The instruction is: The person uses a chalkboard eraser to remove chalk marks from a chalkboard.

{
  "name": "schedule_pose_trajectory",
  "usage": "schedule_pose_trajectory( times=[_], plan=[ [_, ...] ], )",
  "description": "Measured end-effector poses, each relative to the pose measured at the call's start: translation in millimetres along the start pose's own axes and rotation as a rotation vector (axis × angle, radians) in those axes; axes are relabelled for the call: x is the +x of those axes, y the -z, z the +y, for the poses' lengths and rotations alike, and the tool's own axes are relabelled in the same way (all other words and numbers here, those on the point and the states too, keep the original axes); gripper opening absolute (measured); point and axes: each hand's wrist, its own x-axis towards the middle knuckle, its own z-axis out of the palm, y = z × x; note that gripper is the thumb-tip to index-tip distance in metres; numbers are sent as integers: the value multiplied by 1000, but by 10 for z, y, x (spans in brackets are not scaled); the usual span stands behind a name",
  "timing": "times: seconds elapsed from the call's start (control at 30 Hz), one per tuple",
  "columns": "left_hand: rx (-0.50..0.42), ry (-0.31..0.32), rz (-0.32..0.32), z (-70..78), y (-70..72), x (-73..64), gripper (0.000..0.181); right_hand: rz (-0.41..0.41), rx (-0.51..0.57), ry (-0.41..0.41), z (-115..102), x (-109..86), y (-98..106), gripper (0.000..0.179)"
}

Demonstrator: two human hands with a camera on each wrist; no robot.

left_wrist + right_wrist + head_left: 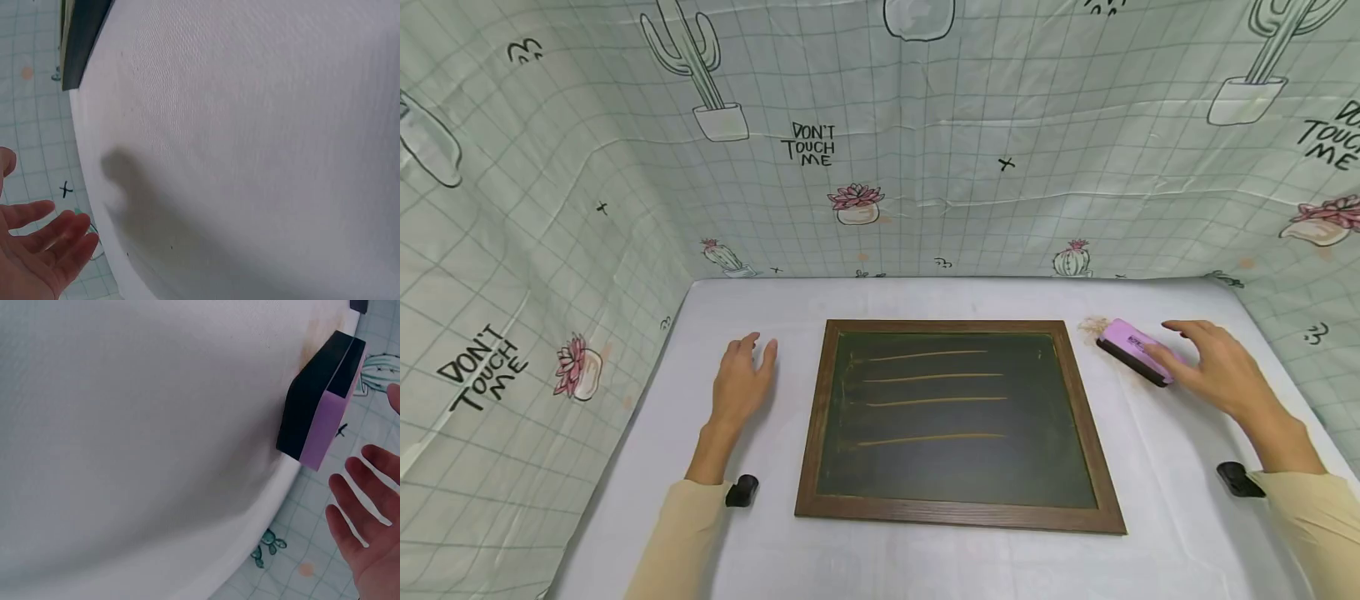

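Observation:
A chalkboard [955, 467] in a brown wooden frame lies flat on the white table, marked with several yellow chalk lines. To its right is a blackboard eraser [1138, 352] with a purple top and a dark felt base. My right hand [1225, 367] hovers just right of the eraser, its fingers spread and relaxed around nothing. In the right wrist view a gap shows between those fingers [350, 503] and the eraser [322, 403]. Left of the board, my left hand [741, 379] is held over the table with relaxed fingers, holding nothing.
Yellowish chalk dust [1095, 327] smudges the white table [962, 562] beside the eraser's far end. A grid-patterned curtain with cactus drawings [925, 167] rises behind the table and along both sides. Black wrist devices [742, 491] sit at both sleeves.

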Motion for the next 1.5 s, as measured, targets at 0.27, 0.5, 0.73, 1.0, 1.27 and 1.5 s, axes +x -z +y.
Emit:
schedule_pose_trajectory(
  times=[0.27, 0.5, 0.73, 1.0, 1.27, 1.5],
  plan=[
    [-92, -21, 10, 31, -73, -40, 52, -49, -5, 15, -44, 74, -66, 53],
    [-177, -39, -13, 74, -151, -77, 46, -81, 2, -12, -56, 102, -103, 58],
    [-237, -22, -45, 121, -214, -118, 42, -109, -1, -33, -58, 147, -115, 63],
    [-285, -34, -80, 151, -295, -158, 37, -179, 13, -70, -70, 233, -115, 65],
    [-353, -24, -154, 212, -352, -222, 38, -216, 43, -95, -63, 282, -108, 66],
    [-387, -15, -200, 227, -394, -254, 39, -251, 27, -107, -61, 297, -111, 65]
  ],
)
